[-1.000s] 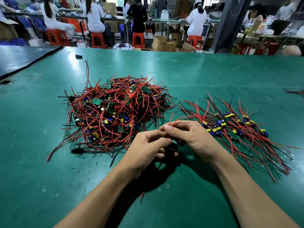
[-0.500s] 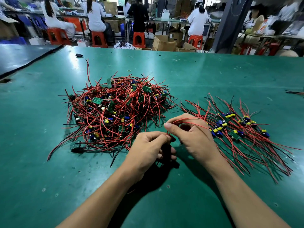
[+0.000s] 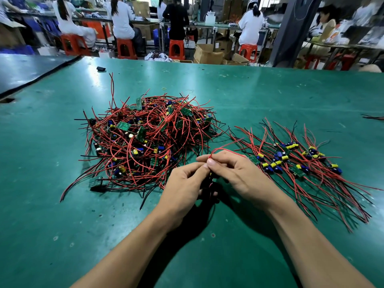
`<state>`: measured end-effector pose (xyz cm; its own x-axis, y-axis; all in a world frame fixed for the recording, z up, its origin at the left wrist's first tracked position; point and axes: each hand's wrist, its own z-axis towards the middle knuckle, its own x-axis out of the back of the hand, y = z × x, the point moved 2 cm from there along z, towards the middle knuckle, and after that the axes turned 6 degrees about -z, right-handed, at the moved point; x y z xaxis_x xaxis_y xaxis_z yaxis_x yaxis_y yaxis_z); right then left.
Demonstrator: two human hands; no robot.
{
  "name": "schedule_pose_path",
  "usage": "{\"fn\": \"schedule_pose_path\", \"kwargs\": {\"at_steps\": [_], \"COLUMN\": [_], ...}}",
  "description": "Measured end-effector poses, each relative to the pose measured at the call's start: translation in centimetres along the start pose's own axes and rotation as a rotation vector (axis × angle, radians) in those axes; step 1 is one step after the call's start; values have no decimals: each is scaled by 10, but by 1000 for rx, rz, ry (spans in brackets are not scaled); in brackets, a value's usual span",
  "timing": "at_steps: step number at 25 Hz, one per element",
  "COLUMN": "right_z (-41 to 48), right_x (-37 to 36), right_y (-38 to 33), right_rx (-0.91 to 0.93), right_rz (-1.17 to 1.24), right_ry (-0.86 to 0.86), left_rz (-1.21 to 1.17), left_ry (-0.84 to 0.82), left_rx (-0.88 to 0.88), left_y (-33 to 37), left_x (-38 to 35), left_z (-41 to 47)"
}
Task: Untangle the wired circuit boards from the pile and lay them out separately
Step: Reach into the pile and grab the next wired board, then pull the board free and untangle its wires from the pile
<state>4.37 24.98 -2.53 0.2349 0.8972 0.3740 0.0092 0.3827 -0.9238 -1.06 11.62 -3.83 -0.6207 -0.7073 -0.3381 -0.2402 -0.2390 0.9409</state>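
Head view. The right hand [image 3: 239, 173] has drawn the red wire [image 3: 224, 149] up into a loop, grip pinched on it. The left hand [image 3: 185, 188] grip clamps the same wire lower down. Its board is hidden under the hands, between the pile [image 3: 145, 140] and the laid-out boards [image 3: 291, 161], toward the table's [image 3: 270, 96] near edge. The unit looks nearly free.

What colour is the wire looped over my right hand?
Red. The wire shows best in the head view, above the right hand.

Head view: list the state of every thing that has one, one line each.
tangled pile, knotted, heaped left of the hands
laid-out boards, separated, fanned out on the right
red wire, looped up, held between both hands
left hand, gripping the red wire
right hand, pinching the red wire's loop
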Motion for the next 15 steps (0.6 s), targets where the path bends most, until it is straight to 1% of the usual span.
{"fn": "schedule_pose_path", "kwargs": {"at_steps": [2, 3, 4, 6, 10, 13, 15], "right_z": [-1, -2, -1, -1, 2, 4, 7], "right_x": [1, 0, -1, -3, -6, -9, -4], "right_y": [2, 3, 3, 4, 5, 11, 17], "right_rx": [-98, -143, -159, -159, -128, -177, -196], "right_rz": [263, 350, 374, 355, 288, 357, 319], "right_ry": [-16, -32, -37, -24, 60, 108, 186], "left_rz": [-7, -12, -12, 11, 85, 97, 192], "left_ry": [-31, -33, -28, -23, 8, 52, 63], "left_rx": [13, 15, 14, 7, -18, 15, 30], "left_y": [1, 2, 2, 0, -4, -4, -5], "left_x": [1, 1, 1, 2, 1, 1, 0], "left_z": [-2, -2, -2, -2, 0, 1, 2]}}
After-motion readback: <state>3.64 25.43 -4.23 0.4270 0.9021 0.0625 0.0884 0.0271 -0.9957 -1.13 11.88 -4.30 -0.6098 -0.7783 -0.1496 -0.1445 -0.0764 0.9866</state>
